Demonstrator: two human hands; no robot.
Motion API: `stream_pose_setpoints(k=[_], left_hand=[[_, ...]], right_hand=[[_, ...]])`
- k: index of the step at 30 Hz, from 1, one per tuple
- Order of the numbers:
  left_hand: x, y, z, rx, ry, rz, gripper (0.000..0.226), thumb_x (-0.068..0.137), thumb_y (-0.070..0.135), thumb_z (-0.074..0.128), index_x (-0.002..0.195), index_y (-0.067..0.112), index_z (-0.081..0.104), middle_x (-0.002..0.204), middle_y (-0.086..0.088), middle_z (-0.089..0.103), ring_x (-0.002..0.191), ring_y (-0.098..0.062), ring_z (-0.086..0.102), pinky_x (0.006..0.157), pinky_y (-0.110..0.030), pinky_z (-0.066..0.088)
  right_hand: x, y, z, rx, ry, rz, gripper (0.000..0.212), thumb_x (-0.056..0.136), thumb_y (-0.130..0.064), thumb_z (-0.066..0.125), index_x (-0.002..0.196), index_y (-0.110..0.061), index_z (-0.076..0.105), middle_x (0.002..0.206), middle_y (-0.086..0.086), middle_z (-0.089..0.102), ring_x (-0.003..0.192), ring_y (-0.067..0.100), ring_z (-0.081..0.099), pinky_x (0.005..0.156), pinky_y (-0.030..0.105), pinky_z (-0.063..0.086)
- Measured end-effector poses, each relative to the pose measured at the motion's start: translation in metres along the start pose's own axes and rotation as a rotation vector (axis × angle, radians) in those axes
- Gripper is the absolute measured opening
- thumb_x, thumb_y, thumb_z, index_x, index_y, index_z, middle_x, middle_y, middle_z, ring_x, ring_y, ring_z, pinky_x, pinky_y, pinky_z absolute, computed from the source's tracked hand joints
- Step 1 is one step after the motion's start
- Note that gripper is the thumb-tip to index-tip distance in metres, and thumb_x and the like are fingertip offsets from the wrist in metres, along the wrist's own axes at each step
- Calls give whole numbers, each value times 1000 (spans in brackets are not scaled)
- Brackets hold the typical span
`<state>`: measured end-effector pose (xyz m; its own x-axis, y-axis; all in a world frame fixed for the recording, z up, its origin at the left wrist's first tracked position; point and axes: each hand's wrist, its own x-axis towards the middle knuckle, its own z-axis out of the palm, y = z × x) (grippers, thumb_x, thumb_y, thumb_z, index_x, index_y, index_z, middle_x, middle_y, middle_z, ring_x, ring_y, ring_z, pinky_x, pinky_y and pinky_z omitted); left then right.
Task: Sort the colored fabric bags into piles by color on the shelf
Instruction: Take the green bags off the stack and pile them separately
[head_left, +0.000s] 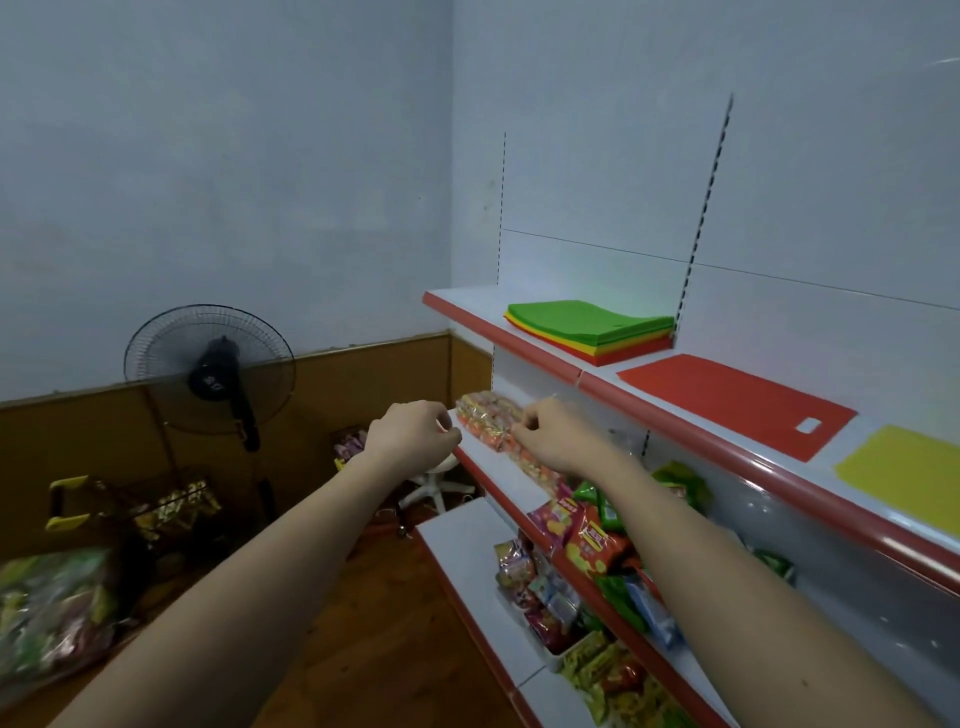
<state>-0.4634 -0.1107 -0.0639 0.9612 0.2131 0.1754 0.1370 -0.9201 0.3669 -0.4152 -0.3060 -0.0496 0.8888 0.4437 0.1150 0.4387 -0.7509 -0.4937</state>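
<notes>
Your right hand was down at the middle shelf, fingers curled together and pinching at the top edge of a clear packet of orange and yellow sweets; whether it had a firm grip on the packet, I could not tell. Your left hand hung just left of that packet, fingers loosely closed on nothing I could see.

Neither hand was on the fabric bags. Take the mixed stack as the landmark: it sat on the top shelf, green on top with yellow, orange and red layers beneath, its long axis running along the shelf. Both hands were below it and a little to its left, one shelf down, so the coming move, as I judged it, was a lift up and to the right over the red shelf lip. Your right hand was the nearer of the two.

Right of the stack, a single red bag lay flat, its handle cutout toward the front right corner. Further right, a yellow bag lay flat, apart from the red one. Those read as two piles begun, with the stack mostly unsorted.

Snack packets crowded the middle shelf below and right of the stack; their printing was too blurred to read. A pale mark on the hub of the standing fan, far left of the stack, was not legible either.
</notes>
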Motion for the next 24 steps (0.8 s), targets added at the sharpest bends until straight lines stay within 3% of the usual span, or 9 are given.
stream_pose_setpoints(k=[4, 7, 10, 14, 17, 20, 24], left_hand=[[51, -10, 18, 0, -4, 20, 33, 93, 51, 52, 113, 27, 63, 102, 6, 66, 84, -11, 63, 75, -36, 59], [85, -16, 25, -25, -5, 26, 32, 93, 51, 52, 111, 27, 64, 103, 6, 66, 84, -9, 62, 73, -33, 59], [117, -25, 26, -34, 10, 33, 31, 94, 49, 52, 111, 25, 65, 99, 9, 64, 82, -6, 61, 68, -28, 58], [161, -37, 27, -62, 80, 36, 26, 95, 44, 53, 106, 25, 66, 94, 12, 64, 79, -4, 60, 65, -25, 56], [190, -42, 27, -88, 116, 48, 24, 95, 41, 54, 105, 24, 68, 93, 12, 64, 79, -3, 58, 63, -23, 53], [222, -46, 29, -101, 123, 66, 21, 96, 38, 54, 104, 23, 67, 92, 11, 63, 79, -2, 57, 60, -20, 48], [264, -49, 35, -156, 132, 94, 21, 95, 39, 55, 103, 24, 67, 90, 12, 64, 82, -4, 60, 70, -30, 58]], right_hand=[[52, 22, 15, -22, -23, 38, 34, 95, -33, 54, 88, -1, 64, 77, 13, 65, 61, 20, 54, 57, 38, 45], [90, 36, 17, -5, -19, 35, 31, 96, -30, 53, 77, -6, 61, 69, 10, 55, 58, 18, 48, 57, 33, 37], [124, 45, 16, 44, 17, 39, 34, 96, -29, 53, 79, -2, 63, 62, 4, 54, 55, 16, 45, 57, 31, 35], [165, 56, 15, 16, 103, 20, 36, 95, -31, 51, 78, -3, 65, 72, 13, 65, 59, 23, 54, 56, 33, 40], [191, 61, 11, 7, 196, -2, 34, 95, -34, 50, 74, -11, 64, 73, 7, 67, 69, 25, 63, 63, 41, 52], [215, 65, 10, 23, 212, -9, 31, 95, -33, 51, 73, -15, 63, 72, 2, 65, 65, 22, 60, 62, 43, 52], [248, 71, 17, 28, 221, -8, 30, 96, -34, 50, 71, -18, 58, 67, -2, 59, 60, 19, 53, 60, 42, 50]])
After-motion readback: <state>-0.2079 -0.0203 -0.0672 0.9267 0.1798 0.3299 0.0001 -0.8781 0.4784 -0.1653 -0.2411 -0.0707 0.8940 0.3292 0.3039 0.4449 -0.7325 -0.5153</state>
